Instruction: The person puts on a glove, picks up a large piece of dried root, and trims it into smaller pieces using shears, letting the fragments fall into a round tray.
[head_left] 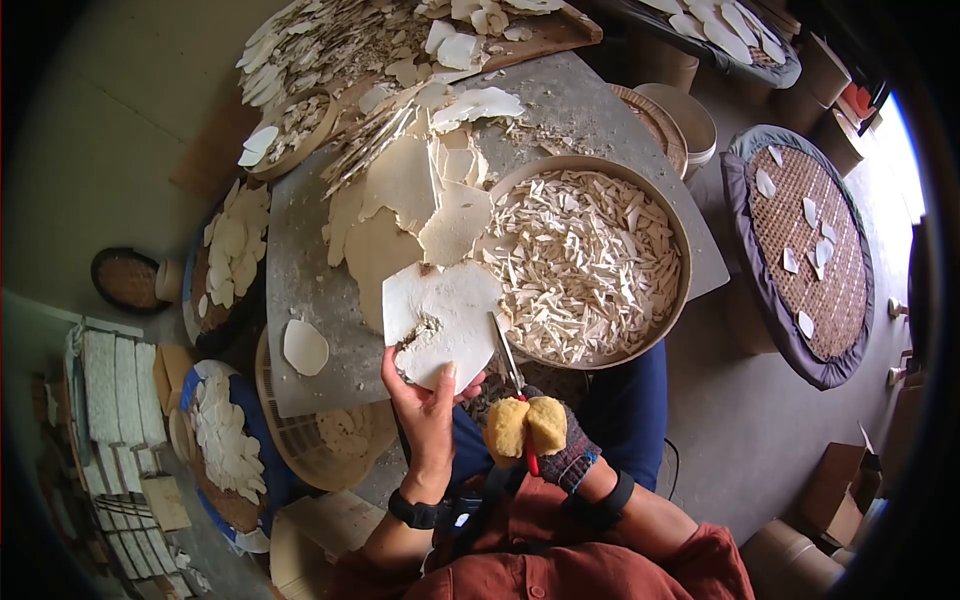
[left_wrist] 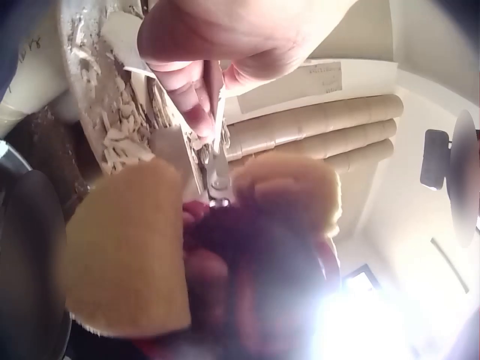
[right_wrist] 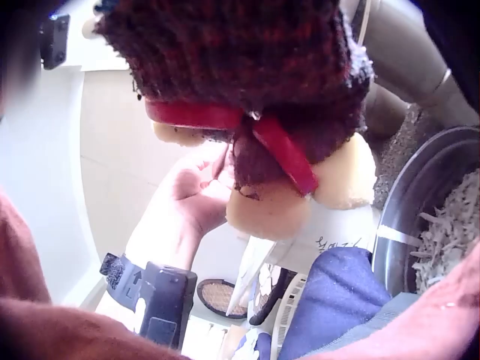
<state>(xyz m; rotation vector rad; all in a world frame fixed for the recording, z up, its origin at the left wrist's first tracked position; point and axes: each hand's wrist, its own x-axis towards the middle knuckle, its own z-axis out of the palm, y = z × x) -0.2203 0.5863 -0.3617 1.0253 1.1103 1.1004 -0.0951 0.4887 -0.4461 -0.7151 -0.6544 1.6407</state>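
Observation:
A white flat sheet [head_left: 440, 315] with a rough, broken patch is pinched between thumb and fingers of my bare left hand [head_left: 428, 420], at the table's near edge. My gloved right hand [head_left: 565, 440] grips red-handled scissors [head_left: 507, 350], whose blades stand at the sheet's right edge. Yellow sponge pads [head_left: 508, 432] are on the scissor handles. In the left wrist view the left hand [left_wrist: 240, 37] is above the scissors' pivot [left_wrist: 218, 184]. The right wrist view shows the knit glove [right_wrist: 240, 60] around the red handles [right_wrist: 285, 154], with the left hand [right_wrist: 199, 191] beyond.
A round tray [head_left: 688, 270] of cut white strips stands right of the sheet. Larger sheets [head_left: 385, 250] are piled behind it on the grey table [head_left: 300, 240]. One small oval piece [head_left: 305, 347] lies at left. Woven trays [head_left: 815, 210] stand around the table.

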